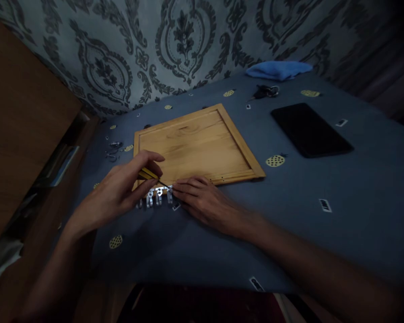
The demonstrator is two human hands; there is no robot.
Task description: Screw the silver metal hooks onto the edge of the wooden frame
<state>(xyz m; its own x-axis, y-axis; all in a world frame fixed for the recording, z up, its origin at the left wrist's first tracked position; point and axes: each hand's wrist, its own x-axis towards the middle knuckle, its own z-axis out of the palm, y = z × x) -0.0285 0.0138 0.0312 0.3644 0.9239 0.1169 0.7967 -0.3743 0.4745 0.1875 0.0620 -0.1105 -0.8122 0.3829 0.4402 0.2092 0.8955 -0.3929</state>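
My left hand (124,179) grips a yellow-handled screwdriver (148,174), its thin shaft pointing right and down. The tip reaches the row of shiny metal hooks (159,195) along the near edge of a framed wooden board (188,139). At the right end of those hooks, my right hand (202,199) rests on the board's edge, fingers together and bent, pressing the hook piece there. Its fingertips partly cover that piece. Small dark holes (217,180) show in the frame to the right of my right hand.
On the dark blue patterned tablecloth (289,237) lie a black tablet-like slab (311,130), a blue cloth (278,70) and a dark item with a metal ring (265,91). Small metal pieces (113,151) sit left of the board. Wooden furniture (23,112) borders the left; a patterned wall stands behind.
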